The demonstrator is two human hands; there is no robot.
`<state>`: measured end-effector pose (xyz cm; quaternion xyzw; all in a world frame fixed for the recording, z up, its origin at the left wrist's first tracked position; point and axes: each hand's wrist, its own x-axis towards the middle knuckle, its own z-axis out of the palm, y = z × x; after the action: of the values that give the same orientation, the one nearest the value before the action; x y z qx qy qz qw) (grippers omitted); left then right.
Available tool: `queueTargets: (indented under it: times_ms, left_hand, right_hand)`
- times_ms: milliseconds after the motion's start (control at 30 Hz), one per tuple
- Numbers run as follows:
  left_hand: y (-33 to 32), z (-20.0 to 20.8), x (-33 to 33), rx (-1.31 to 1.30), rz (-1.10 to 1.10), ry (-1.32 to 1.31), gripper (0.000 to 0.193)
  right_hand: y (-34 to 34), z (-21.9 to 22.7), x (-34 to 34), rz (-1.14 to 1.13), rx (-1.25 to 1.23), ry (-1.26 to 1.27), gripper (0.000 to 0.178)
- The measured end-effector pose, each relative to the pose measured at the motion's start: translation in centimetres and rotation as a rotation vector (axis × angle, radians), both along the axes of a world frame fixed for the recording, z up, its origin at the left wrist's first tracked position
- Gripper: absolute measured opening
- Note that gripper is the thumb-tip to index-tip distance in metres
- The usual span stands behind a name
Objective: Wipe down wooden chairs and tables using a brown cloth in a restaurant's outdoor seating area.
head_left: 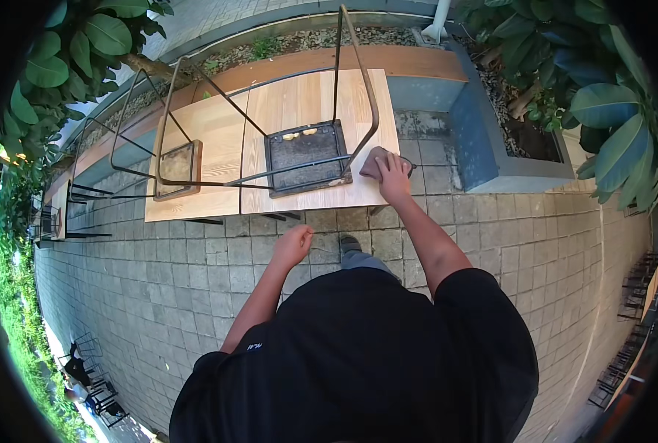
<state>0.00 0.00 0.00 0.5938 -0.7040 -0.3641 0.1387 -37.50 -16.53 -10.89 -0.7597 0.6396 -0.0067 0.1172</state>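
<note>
My right hand (pixel 395 181) presses a folded brownish cloth (pixel 373 161) against the right edge of the light wooden table (pixel 366 96). Its fingers curve over the cloth, which partly overhangs the edge. My left hand (pixel 293 246) hangs in front of me, short of the table's near edge, in a loose fist with nothing showing in it. Just left of the cloth, an upside-down stool (pixel 307 173) rests seat-down on the tabletop, its dark metal legs sticking up. Two small yellowish bits (pixel 299 134) lie at the far side of its seat.
Another upturned stool (pixel 178 170) stands on the adjoining table to the left. A wooden bench (pixel 425 64) on a grey base runs behind the tables. A grey planter (pixel 484 140) and leafy branches (pixel 609 103) are at the right. Paving tiles (pixel 491 244) cover the ground.
</note>
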Motion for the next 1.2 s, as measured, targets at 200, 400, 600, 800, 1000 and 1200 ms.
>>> queueTargets:
  times_ms: [200, 400, 600, 800, 1000, 1200]
  left_hand:
    - [-4.2, 0.2, 2.5, -0.098, 0.117, 0.059, 0.019]
    - [-6.8, 4.8, 9.3, -0.252, 0.515, 0.423, 0.02]
    - [-10.3, 20.2, 15.9, -0.462, 0.638, 0.949, 0.024]
    - [-12.3, 24.6, 17.5, -0.619, 0.49, 0.611, 0.024]
    - [-13.3, 24.0, 17.0, -0.61, 0.38, 0.74, 0.031]
    - [-8.5, 23.8, 16.5, -0.737, 0.386, 0.648, 0.033]
  right_hand:
    - [-1.6, 3.8, 3.5, -0.018, 0.345, 0.103, 0.117]
    - [-5.8, 5.4, -2.2, -0.052, 0.205, -0.345, 0.056]
    - [-2.3, 28.7, -0.4, -0.442, -0.006, -1.4, 0.035]
    - [2.8, 40.5, 5.9, -0.298, -0.261, -1.147, 0.032]
    - [2.6, 39.3, 6.9, -0.36, -0.457, -1.016, 0.032]
    - [9.5, 39.0, 8.4, -0.408, -0.356, -1.124, 0.027]
